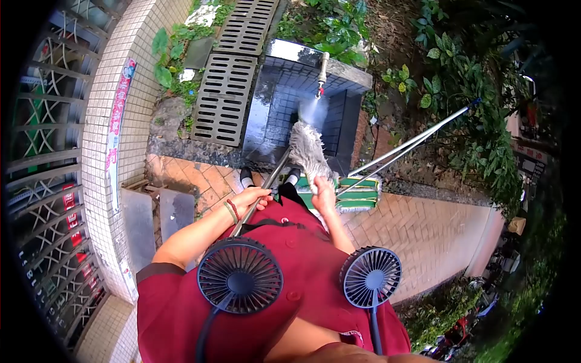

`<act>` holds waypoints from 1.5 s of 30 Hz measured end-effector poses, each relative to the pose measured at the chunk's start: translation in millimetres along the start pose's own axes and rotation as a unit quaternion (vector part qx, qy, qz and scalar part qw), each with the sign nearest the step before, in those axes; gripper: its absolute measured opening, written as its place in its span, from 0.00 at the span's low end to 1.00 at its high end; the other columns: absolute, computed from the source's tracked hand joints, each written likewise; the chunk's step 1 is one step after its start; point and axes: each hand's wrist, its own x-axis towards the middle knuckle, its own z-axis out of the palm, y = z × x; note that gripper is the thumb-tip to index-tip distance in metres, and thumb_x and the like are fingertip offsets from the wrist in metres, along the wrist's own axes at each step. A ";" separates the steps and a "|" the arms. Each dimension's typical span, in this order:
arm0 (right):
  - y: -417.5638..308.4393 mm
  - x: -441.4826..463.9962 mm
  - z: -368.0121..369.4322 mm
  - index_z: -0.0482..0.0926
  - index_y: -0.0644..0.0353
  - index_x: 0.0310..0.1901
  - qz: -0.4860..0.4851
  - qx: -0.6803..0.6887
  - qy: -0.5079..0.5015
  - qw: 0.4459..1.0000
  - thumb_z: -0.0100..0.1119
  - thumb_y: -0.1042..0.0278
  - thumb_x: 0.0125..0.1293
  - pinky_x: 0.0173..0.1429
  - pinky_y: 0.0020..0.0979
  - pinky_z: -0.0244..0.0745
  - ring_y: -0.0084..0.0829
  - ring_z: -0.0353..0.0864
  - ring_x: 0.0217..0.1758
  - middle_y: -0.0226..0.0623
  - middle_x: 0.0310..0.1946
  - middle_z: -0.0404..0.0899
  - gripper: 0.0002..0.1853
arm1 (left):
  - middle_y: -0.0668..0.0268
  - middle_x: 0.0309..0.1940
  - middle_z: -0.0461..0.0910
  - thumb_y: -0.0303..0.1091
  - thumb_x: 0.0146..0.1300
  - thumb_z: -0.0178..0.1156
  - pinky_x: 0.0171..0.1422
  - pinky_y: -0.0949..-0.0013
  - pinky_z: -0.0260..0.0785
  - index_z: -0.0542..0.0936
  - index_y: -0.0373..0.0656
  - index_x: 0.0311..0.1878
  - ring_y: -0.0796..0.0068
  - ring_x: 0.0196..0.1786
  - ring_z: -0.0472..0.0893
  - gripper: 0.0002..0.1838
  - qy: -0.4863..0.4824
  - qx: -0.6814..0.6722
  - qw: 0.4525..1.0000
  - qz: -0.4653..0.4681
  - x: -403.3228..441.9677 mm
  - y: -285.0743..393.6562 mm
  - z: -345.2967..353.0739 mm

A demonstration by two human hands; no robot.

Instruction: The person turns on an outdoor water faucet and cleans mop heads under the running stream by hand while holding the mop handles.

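My left hand [251,198] is closed around the metal pole [276,171] of a mop, which slants up across my front. My right hand [324,192] grips the near end of the shaggy grey mop head [307,150]. The far end of the mop head reaches into a dark tiled wash basin [257,112]. Water sprays from a tap [322,72] with a red part at its mouth, and falls on the far strands. The fingers of my right hand are partly hidden by the strands.
Flat mops with green heads [357,192] lie on the brick paving at right, their poles [417,140] leaning into bushes. A slotted drain grate [224,100] runs left of the basin. Grey boards [139,227] stand by the tiled wall [100,130]. Two neck-fan heads [239,275] hang at my chest.
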 end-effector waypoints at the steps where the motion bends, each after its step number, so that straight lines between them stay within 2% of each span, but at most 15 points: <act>1: 15.7 7.6 -7.9 0.72 0.60 0.35 -0.019 0.017 0.013 1.000 0.50 0.85 0.40 0.47 0.40 0.67 0.48 0.72 0.43 0.44 0.34 0.74 0.17 | 0.68 0.27 0.72 0.30 0.64 0.52 0.20 0.83 0.58 0.70 0.39 0.43 0.85 0.20 0.64 0.07 -0.028 -0.020 0.999 -0.014 3.9 0.7 0.2; 3: 35.4 35.9 -37.9 0.75 0.61 0.46 -0.006 -0.009 0.025 1.000 0.49 0.87 0.38 0.61 0.36 0.65 0.45 0.72 0.54 0.46 0.48 0.75 0.26 | 0.72 0.22 0.66 0.31 0.64 0.51 0.17 0.83 0.53 0.70 0.41 0.41 0.88 0.19 0.60 0.05 -0.051 -0.039 0.998 -0.026 7.5 4.3 9.2; 4: 31.1 60.0 -61.6 0.75 0.60 0.44 -0.033 -0.018 0.055 0.998 0.49 0.87 0.39 0.57 0.37 0.67 0.46 0.72 0.52 0.46 0.45 0.76 0.25 | 0.72 0.22 0.65 0.30 0.64 0.51 0.17 0.84 0.53 0.70 0.41 0.42 0.88 0.19 0.60 0.06 -0.058 -0.020 0.998 -0.008 7.9 8.7 19.2; 5: 12.9 87.0 -91.6 0.75 0.59 0.43 -0.031 -0.024 0.030 0.999 0.48 0.86 0.40 0.53 0.39 0.68 0.46 0.72 0.51 0.46 0.43 0.76 0.23 | 0.72 0.22 0.64 0.30 0.64 0.51 0.17 0.85 0.53 0.69 0.40 0.42 0.88 0.19 0.59 0.06 -0.070 -0.033 0.997 0.004 7.4 12.6 29.6; 7: -18.7 123.6 -117.9 0.74 0.58 0.35 -0.150 -0.109 0.086 0.979 0.53 0.82 0.39 0.44 0.41 0.68 0.45 0.74 0.41 0.41 0.33 0.76 0.17 | 0.72 0.21 0.63 0.28 0.64 0.50 0.16 0.86 0.53 0.68 0.37 0.43 0.88 0.18 0.59 0.07 -0.100 -0.062 0.993 0.025 4.6 16.1 41.0; 13: -50.7 113.0 -72.2 0.75 0.53 0.35 -0.197 -0.158 0.025 0.967 0.53 0.81 0.40 0.44 0.38 0.66 0.40 0.73 0.43 0.35 0.33 0.75 0.16 | 0.71 0.21 0.63 0.28 0.64 0.49 0.16 0.86 0.52 0.68 0.36 0.42 0.88 0.19 0.59 0.07 -0.123 -0.111 0.986 0.033 16.0 12.7 35.8; 18: -31.8 98.1 -45.5 0.74 0.52 0.34 -0.142 -0.121 0.049 0.981 0.52 0.81 0.40 0.44 0.39 0.66 0.40 0.72 0.42 0.34 0.33 0.73 0.16 | 0.71 0.21 0.63 0.28 0.63 0.51 0.17 0.86 0.53 0.68 0.38 0.39 0.87 0.19 0.59 0.05 -0.108 -0.085 0.990 0.010 39.7 21.4 29.3; 26: -35.4 172.1 -90.8 0.73 0.49 0.32 -0.131 -0.112 0.031 0.985 0.49 0.79 0.45 0.41 0.43 0.69 0.44 0.74 0.40 0.37 0.31 0.74 0.12 | 0.70 0.24 0.67 0.31 0.64 0.51 0.18 0.84 0.55 0.68 0.41 0.40 0.86 0.19 0.62 0.06 -0.060 -0.013 0.998 0.033 34.5 38.9 45.7; 28: -19.1 197.4 -99.0 0.74 0.48 0.33 -0.140 -0.083 0.031 0.986 0.49 0.79 0.46 0.41 0.40 0.71 0.43 0.75 0.41 0.37 0.34 0.77 0.13 | 0.70 0.24 0.68 0.33 0.64 0.52 0.18 0.83 0.56 0.68 0.43 0.42 0.85 0.20 0.63 0.07 -0.059 0.000 0.998 0.032 36.0 42.8 48.1; 30: -11.5 212.2 -116.0 0.76 0.48 0.35 -0.087 -0.062 0.009 0.994 0.50 0.80 0.45 0.43 0.36 0.71 0.43 0.76 0.42 0.38 0.36 0.78 0.15 | 0.70 0.25 0.68 0.34 0.64 0.51 0.18 0.83 0.57 0.68 0.43 0.43 0.85 0.21 0.64 0.08 -0.062 0.011 0.997 0.039 39.4 43.1 48.7; 34: 24.2 227.7 -137.2 0.75 0.50 0.36 -0.066 -0.032 -0.007 0.997 0.49 0.81 0.45 0.42 0.30 0.69 0.40 0.77 0.37 0.38 0.30 0.77 0.16 | 0.69 0.25 0.69 0.36 0.64 0.52 0.18 0.83 0.57 0.69 0.42 0.46 0.84 0.22 0.65 0.11 -0.054 0.005 0.997 0.048 45.8 38.7 48.0; 35: 30.6 223.5 -142.1 0.75 0.48 0.35 -0.040 -0.031 -0.010 0.999 0.51 0.78 0.45 0.40 0.36 0.71 0.43 0.77 0.42 0.39 0.34 0.78 0.15 | 0.68 0.26 0.70 0.37 0.64 0.51 0.18 0.83 0.58 0.69 0.43 0.46 0.84 0.22 0.66 0.11 -0.047 0.005 0.997 0.054 46.2 36.3 47.2; 38: 35.5 204.3 -144.8 0.72 0.53 0.31 -0.050 -0.048 -0.018 0.997 0.50 0.80 0.44 0.37 0.37 0.68 0.45 0.75 0.38 0.39 0.29 0.77 0.11 | 0.68 0.27 0.70 0.39 0.65 0.51 0.18 0.82 0.58 0.69 0.43 0.46 0.83 0.22 0.66 0.12 -0.039 0.001 0.999 0.031 35.1 30.4 43.0; 40: 35.5 183.7 -131.9 0.72 0.51 0.31 -0.068 -0.045 -0.011 0.997 0.49 0.80 0.45 0.38 0.37 0.68 0.45 0.75 0.39 0.38 0.30 0.77 0.12 | 0.67 0.27 0.70 0.42 0.65 0.49 0.19 0.82 0.58 0.69 0.44 0.47 0.83 0.21 0.65 0.14 -0.030 -0.011 0.999 0.002 22.4 25.3 38.0; 45: 6.7 112.9 -76.5 0.70 0.51 0.29 -0.079 -0.069 0.029 0.994 0.52 0.82 0.40 0.40 0.39 0.67 0.42 0.74 0.39 0.35 0.29 0.74 0.13 | 0.68 0.26 0.70 0.40 0.66 0.48 0.18 0.82 0.57 0.69 0.43 0.47 0.85 0.19 0.63 0.12 -0.057 0.012 0.998 -0.020 20.8 18.0 4.2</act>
